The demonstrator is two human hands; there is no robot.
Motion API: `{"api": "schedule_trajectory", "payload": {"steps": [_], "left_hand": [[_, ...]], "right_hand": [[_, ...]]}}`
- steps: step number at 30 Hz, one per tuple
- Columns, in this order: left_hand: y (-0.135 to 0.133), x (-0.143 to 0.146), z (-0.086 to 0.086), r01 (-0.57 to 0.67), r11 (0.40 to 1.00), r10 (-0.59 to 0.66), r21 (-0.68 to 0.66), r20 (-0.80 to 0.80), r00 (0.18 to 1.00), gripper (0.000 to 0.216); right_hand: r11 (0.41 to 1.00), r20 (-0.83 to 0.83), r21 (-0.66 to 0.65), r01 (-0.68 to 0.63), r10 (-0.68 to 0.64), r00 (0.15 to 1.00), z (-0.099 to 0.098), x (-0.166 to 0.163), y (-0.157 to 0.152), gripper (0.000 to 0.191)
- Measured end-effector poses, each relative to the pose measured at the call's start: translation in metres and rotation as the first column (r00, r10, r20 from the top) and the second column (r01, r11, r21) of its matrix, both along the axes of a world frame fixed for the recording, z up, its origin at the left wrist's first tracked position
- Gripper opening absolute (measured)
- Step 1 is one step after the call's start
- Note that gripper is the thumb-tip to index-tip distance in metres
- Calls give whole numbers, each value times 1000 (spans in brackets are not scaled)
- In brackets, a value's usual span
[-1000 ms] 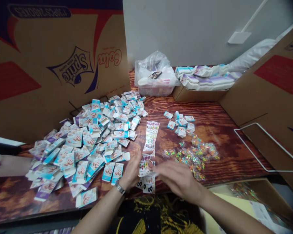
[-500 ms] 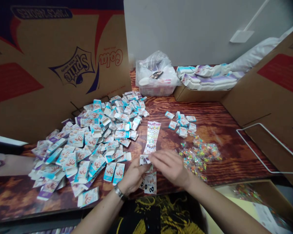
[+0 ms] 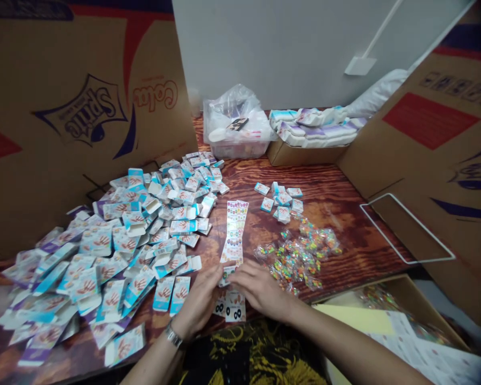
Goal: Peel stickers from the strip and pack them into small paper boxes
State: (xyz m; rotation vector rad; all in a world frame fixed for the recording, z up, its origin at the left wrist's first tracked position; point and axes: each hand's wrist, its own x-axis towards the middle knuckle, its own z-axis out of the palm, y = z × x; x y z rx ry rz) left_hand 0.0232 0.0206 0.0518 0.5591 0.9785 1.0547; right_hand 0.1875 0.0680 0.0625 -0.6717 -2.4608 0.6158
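Note:
Over the near edge of the table, my left hand (image 3: pixel 200 299), with a metal watch on its wrist, pinches a small printed sticker sheet (image 3: pixel 227 275). My right hand (image 3: pixel 262 289) is closed on the sheet's other side, fingers bent over it. Beneath and beyond the hands lie long sticker strips (image 3: pixel 234 230) with rows of small coloured prints; their middle is covered by the hands. Two small flat boxes (image 3: pixel 172 294) lie side by side left of my left hand. Right of my right hand is a pile of clear packets (image 3: pixel 300 256) with colourful bits inside.
A large heap of small white-blue boxes (image 3: pixel 144 230) covers the left. Several closed boxes (image 3: pixel 282 198) sit behind the packets. At the back stand a plastic tub (image 3: pixel 240 148) and a carton (image 3: pixel 308 155). Tall cardboard (image 3: pixel 152 133) rises left; an open box (image 3: pixel 409 289) stands lower right.
The view has shifted to the right. My hands have drawn the sticker sheet slightly nearer the table edge, and the right fingers now curl lower around its side.

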Motion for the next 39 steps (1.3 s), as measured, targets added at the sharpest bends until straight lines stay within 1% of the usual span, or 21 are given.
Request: {"api": "schedule_trajectory", "payload": {"steps": [2,3,5,6,7,9,11,12,14,16,18,21,23,26,29,30,32,34,36,39], "left_hand": [[-4,-2,-1,41,999,-40,21,-41,998,36],[-6,-2,-2,74,996,-70,41,-88,994,37],[-8,-3,-6,122,989,-104,80,-193,976,41],[-9,-3,-9,127,988,-102,91,-240,965,42],[-10,-1,-12,114,988,-81,101,-285,955,42],[-11,2,-20,86,988,-30,128,-384,923,40],[-11,5,-27,98,984,-8,151,-506,862,40],[-10,7,-30,107,981,2,163,-558,830,41],[-9,8,-33,121,975,22,186,-623,782,43],[-7,8,-35,131,970,35,202,-655,755,40],[-6,7,-35,166,965,17,203,-679,734,34],[-7,5,-36,267,938,-20,220,-735,677,28],[-7,6,-36,365,896,-12,254,-807,591,26],[0,16,-35,550,795,18,255,-917,399,26],[23,36,-37,705,680,99,200,-978,183,32],[34,44,-38,723,670,128,166,-986,107,33],[57,59,-42,692,711,146,129,-989,34,31],[77,71,-47,642,760,141,103,-990,-8,27],[91,79,-51,600,796,128,81,-991,-36,23],[99,83,-56,571,819,101,58,-994,-43,17]], "right_hand": [[973,-14,-224,55,-60,998,0,1,0,14],[950,-9,-297,93,-100,995,0,2,0,12],[913,19,-370,170,-176,984,-3,3,-1,20],[906,36,-380,188,-189,981,-5,4,-1,23],[905,53,-379,191,-185,981,-7,4,-2,21],[923,77,-348,168,-150,986,-11,6,-2,11],[942,86,-306,140,-119,989,-15,13,2,11],[942,91,-297,156,-135,987,-18,18,7,13],[913,143,-317,257,-222,965,-26,34,21,15],[845,267,-346,408,-329,906,-36,52,39,15],[816,344,-350,459,-344,874,-46,67,55,12],[812,400,-328,483,-344,849,-55,81,71,15],[812,430,-299,501,-354,830,-56,86,76,21],[826,473,-262,499,-340,813,-52,89,83,28],[847,532,-229,479,-303,791,-50,87,88,28],[853,556,-211,477,-297,776,-49,85,89,27],[861,606,-166,480,-295,739,-49,80,91,23],[866,644,-124,484,-301,703,-49,75,92,18],[870,661,-99,482,-305,686,-49,72,92,17],[876,646,-93,474,-309,697,-49,71,90,15]]}}
